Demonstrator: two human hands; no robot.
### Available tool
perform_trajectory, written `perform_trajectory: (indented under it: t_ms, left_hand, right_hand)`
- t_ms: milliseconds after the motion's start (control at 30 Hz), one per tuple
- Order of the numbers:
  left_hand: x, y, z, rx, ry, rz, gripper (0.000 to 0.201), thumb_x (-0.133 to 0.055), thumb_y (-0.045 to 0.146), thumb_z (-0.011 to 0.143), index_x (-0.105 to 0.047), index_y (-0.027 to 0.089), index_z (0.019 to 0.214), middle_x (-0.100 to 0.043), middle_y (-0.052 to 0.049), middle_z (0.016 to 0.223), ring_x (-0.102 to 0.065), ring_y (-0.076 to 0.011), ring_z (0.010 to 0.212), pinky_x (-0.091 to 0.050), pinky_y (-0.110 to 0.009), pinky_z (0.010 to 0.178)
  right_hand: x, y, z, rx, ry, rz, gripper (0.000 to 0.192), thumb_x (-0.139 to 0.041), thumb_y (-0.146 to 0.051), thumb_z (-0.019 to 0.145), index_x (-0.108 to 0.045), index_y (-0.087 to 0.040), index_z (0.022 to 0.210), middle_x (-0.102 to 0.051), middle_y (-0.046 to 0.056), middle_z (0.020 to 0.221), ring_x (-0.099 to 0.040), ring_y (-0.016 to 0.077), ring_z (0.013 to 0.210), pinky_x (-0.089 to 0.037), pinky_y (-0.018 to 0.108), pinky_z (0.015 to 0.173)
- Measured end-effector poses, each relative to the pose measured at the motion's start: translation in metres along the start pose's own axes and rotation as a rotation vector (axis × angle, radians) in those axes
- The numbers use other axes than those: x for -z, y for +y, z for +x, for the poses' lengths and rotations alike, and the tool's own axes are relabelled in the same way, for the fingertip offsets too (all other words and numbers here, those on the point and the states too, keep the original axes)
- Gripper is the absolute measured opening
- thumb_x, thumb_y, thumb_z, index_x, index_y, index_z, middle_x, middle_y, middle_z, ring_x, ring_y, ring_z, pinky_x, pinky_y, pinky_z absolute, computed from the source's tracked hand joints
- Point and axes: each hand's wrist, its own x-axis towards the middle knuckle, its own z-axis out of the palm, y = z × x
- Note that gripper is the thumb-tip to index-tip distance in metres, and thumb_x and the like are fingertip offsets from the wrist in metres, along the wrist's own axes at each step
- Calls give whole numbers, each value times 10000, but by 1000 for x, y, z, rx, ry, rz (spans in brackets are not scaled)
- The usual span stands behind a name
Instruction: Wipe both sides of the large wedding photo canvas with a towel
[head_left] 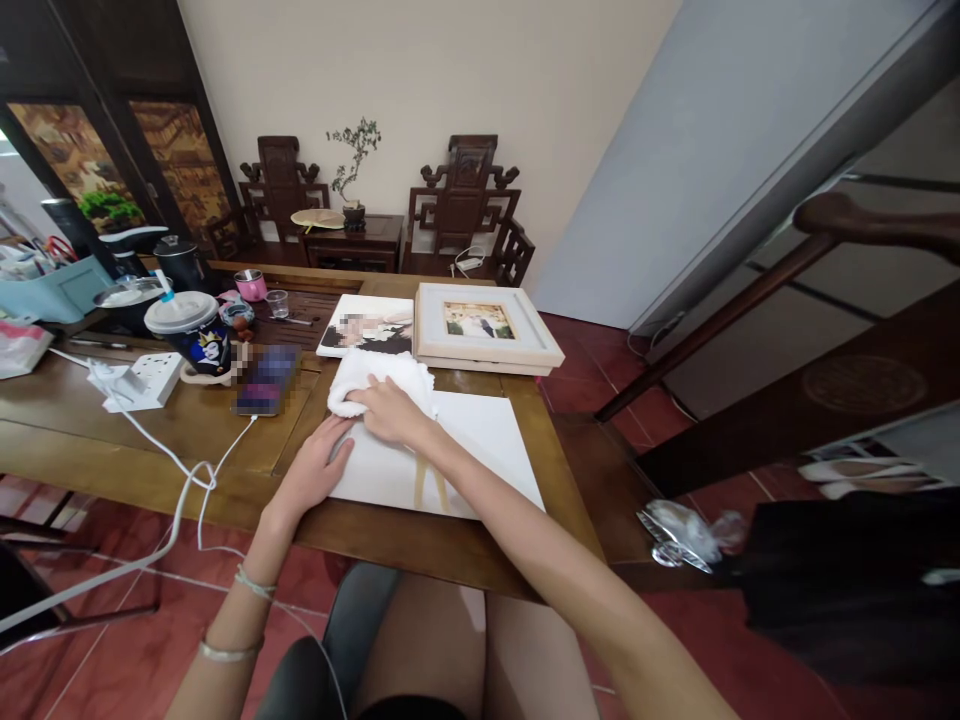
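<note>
Phone blurred out; photo print partly blurred; white board part hidden under cloth and right hand.

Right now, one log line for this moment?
left hand: flat on white square board | right hand: pressing white folded cloth on board | surface: brown wooden table
</note>
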Motion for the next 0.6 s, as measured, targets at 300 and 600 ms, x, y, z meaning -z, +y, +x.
perform_trajectory:
  t_ms: [300, 600]
  left_hand:
    - [0, -1, -1, -2, -27, -10, 457, -393, 343, 935, -515, 139, 1324, -459, -119, 1441, -365, -224, 1376, -273, -445, 1154]
    - [0, 0, 0, 8, -22, -11, 467, -409, 365, 932, -526, 125, 1315, -459, -131, 1438, -364, -235, 1376, -269, -444, 1154]
  right_hand:
    - [23, 70, -83, -162, 45, 2, 593, -365, 8, 710, -621, -195, 1205, -603, 59, 1295, -505, 291, 1232, -372, 432, 1030]
    - [7, 67, -177, -201, 31, -103, 596, -359, 66, 632, -609, -109, 1144, -460, 180, 1419, -174, 272, 1424, -172, 547, 1150]
